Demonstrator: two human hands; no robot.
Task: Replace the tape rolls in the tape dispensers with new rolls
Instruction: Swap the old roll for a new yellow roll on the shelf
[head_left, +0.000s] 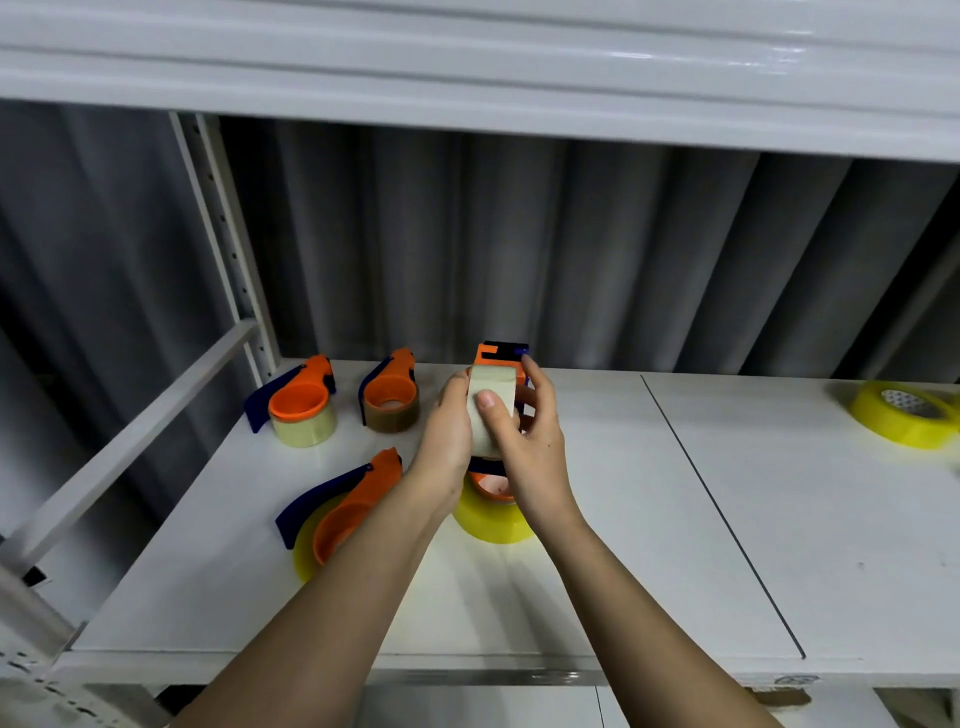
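Both hands are raised over the white shelf (649, 519), working on one orange dispenser (500, 356) held up between them; the left hand (447, 436) curls round a pale tape roll (488, 410) from the left side, and the right hand (535, 441) wraps the other side, its thumb pressed flat on the roll's outer face and its fingers reaching up to the dispenser's head; so each grip is closed on something, the left on the roll, the right on roll and dispenser together.

The step in hand looks like seating a roll onto the held dispenser's hub, or drawing it off; I cannot tell which from this view, since the hands hide the hub.

On the shelf lie four more: a dispenser with a clear roll (298, 402) at the back left; a dispenser with a brown roll (390, 397) just beside it; a dispenser with a yellow roll (343, 506) nearer, partly under the left forearm; another yellow roll with an orange hub (491, 512) directly below the hands. A loose yellow roll (901, 413) sits well apart at the far right.

The next move probably calls for pressing the roll square onto the hub, then leading the tape end up toward the cutter at the head.
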